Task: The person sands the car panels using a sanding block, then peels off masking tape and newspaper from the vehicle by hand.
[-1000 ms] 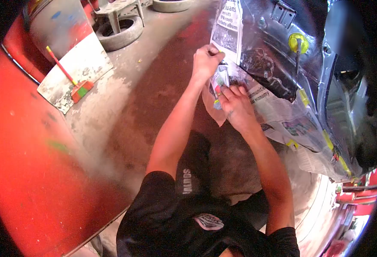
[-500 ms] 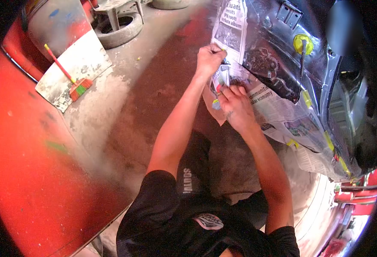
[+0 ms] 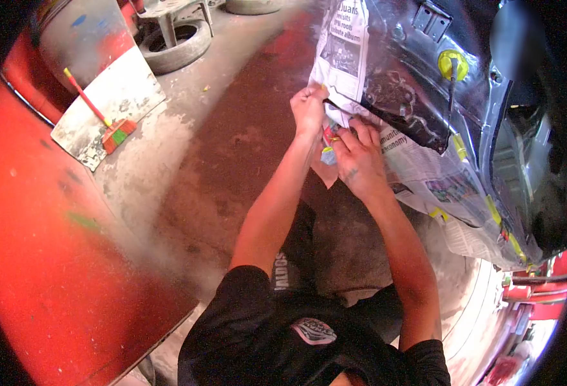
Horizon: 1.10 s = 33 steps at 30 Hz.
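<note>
Pinching printed white newspaper along the only partly covered, glossy black metal panel, the left hand flanks the right hand (fingers parted, grip unclear)

The only camera sits on the person's head and looks forward and steeply down — past the shirt at the bottom edge, along the arms, to the left hand and right hand near the upper middle. The view is close and very wide (its corners round off into black), taking in a red panel at left, newspaper at upper right, and — farther off — a tyre near the top.
</note>
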Tool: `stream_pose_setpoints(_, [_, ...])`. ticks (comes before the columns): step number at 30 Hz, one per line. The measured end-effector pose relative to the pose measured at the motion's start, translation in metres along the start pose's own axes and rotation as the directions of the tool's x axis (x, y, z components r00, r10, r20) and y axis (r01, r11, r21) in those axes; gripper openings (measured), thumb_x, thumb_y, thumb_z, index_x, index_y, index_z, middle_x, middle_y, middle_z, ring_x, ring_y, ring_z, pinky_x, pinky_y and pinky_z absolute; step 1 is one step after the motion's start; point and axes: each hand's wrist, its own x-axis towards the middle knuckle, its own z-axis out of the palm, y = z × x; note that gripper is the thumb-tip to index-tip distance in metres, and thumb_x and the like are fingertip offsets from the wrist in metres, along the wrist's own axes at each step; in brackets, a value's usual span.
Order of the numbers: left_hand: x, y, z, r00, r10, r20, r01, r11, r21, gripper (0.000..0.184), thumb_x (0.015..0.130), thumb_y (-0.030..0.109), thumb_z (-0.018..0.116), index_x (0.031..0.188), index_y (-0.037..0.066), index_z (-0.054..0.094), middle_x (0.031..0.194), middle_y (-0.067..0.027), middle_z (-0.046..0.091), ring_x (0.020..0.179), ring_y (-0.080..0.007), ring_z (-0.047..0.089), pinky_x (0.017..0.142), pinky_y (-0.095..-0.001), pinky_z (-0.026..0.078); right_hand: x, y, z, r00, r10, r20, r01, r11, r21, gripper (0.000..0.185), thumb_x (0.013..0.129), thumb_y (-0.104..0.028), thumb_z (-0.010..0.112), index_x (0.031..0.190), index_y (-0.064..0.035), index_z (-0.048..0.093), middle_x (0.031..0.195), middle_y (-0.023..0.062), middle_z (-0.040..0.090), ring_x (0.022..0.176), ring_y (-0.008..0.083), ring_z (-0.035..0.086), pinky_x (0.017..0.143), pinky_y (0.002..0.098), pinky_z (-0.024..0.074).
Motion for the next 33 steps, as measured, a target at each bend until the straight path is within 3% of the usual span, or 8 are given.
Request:
stream_pose_setpoints(6, [-0.04,-0.022,-0.029,0.995,0.091,-0.051,-0.085,0.992,0.098,0.014,0.089,0.005,0.058,0.076,0.002,0.062,0.066,-0.0014,0.059,0.053,-0.0075,0.05,0.046,-0.0248,0.039,0.008,-0.003,-0.015,1.0,0.009,-0.005,-0.009,1.0,0.018,0.022,0.082,-0.016,0.059,0.092,0.0021,0.068,0.128,0.0196,0.055,0.127,0.0414,0.046,0.107,0.0562,0.0356])
stream_pose_setpoints(11, [-0.073,-0.035,-0.053,1.0,-0.015,0.012,0.016,0.991,-0.133,0.015,0.092,-0.001,0.055,0.079,0.002,0.063,0.073,-0.0021,0.062,0.061,-0.0049,0.054,0.052,-0.0223,0.041,0.011,-0.012,-0.008,0.994,0.038,0.098,-0.032,0.997,-0.063,0.017,0.082,-0.011,0.06,0.091,0.0006,0.069,0.132,0.0158,0.056,0.13,0.0384,0.046,0.106,0.0548,0.0371])
stream_pose_setpoints(16, [-0.097,-0.042,-0.077,0.996,-0.044,0.078,0.047,0.998,-0.032,0.012,0.091,0.003,0.058,0.081,0.001,0.064,0.08,-0.0037,0.066,0.071,-0.0102,0.059,0.063,-0.0269,0.048,-0.002,-0.012,0.007,0.972,0.035,0.231,-0.019,0.997,-0.072,0.022,0.081,-0.012,0.06,0.098,-0.0006,0.071,0.124,0.0147,0.06,0.122,0.033,0.053,0.106,0.0521,0.0362])
stream_pose_setpoints(20, [-0.082,-0.046,-0.103,0.987,-0.155,-0.036,0.153,0.987,-0.051,0.017,0.09,0.015,0.065,0.081,0.0,0.064,0.08,-0.0079,0.067,0.068,-0.0161,0.062,0.064,-0.0298,0.05,-0.011,-0.007,0.012,0.978,-0.02,0.206,0.038,0.996,-0.082,0.021,0.079,-0.011,0.06,0.095,-0.0029,0.071,0.112,0.0125,0.064,0.113,0.0294,0.057,0.106,0.0511,0.0357])
stream_pose_setpoints(23, [-0.05,-0.037,-0.09,0.998,-0.045,-0.051,0.054,0.979,0.197,0.023,0.091,0.02,0.065,0.082,0.0,0.063,0.076,-0.0083,0.066,0.065,-0.017,0.063,0.057,-0.0301,0.05,-0.014,-0.006,0.015,0.956,-0.037,0.292,0.064,0.994,-0.086,0.02,0.085,-0.016,0.057,0.095,-0.0056,0.071,0.119,0.0138,0.064,0.118,0.0312,0.055,0.11,0.0533,0.0337])
stream_pose_setpoints(25, [-0.015,-0.045,-0.077,0.991,0.132,-0.004,-0.124,0.94,0.317,0.031,0.09,0.027,0.069,0.083,-0.002,0.062,0.074,-0.0107,0.066,0.059,-0.0179,0.064,0.051,-0.03,0.049,-0.013,-0.006,0.015,0.929,-0.021,0.37,0.046,0.997,-0.059,0.019,0.084,-0.016,0.056,0.094,-0.0061,0.07,0.11,0.0124,0.065,0.114,0.0304,0.056,0.109,0.0534,0.0342])
stream_pose_setpoints(31, [0.036,-0.023,-0.04,0.977,-0.209,0.054,0.122,0.74,0.661,0.02,0.082,0.014,0.073,0.086,-0.004,0.064,0.073,-0.0101,0.066,0.056,-0.0185,0.062,0.048,-0.0332,0.051,-0.014,-0.005,0.02,0.944,-0.047,0.326,0.069,0.996,-0.056,0.017,0.084,-0.014,0.056,0.092,-0.0065,0.069,0.096,0.0106,0.063,0.108,0.0291,0.058,0.107,0.0537,0.0355])
stream_pose_setpoints(33, [0.049,-0.033,-0.045,0.965,-0.256,0.056,0.166,0.763,0.624,0.017,0.08,0.008,0.07,0.087,-0.006,0.064,0.071,-0.012,0.066,0.053,-0.0207,0.063,0.046,-0.0348,0.052,-0.014,-0.005,0.021,0.949,-0.049,0.313,0.07,0.996,-0.056,0.017,0.084,-0.015,0.056,0.092,-0.0066,0.069,0.096,0.0111,0.063,0.108,0.0295,0.058,0.107,0.0536,0.0356])
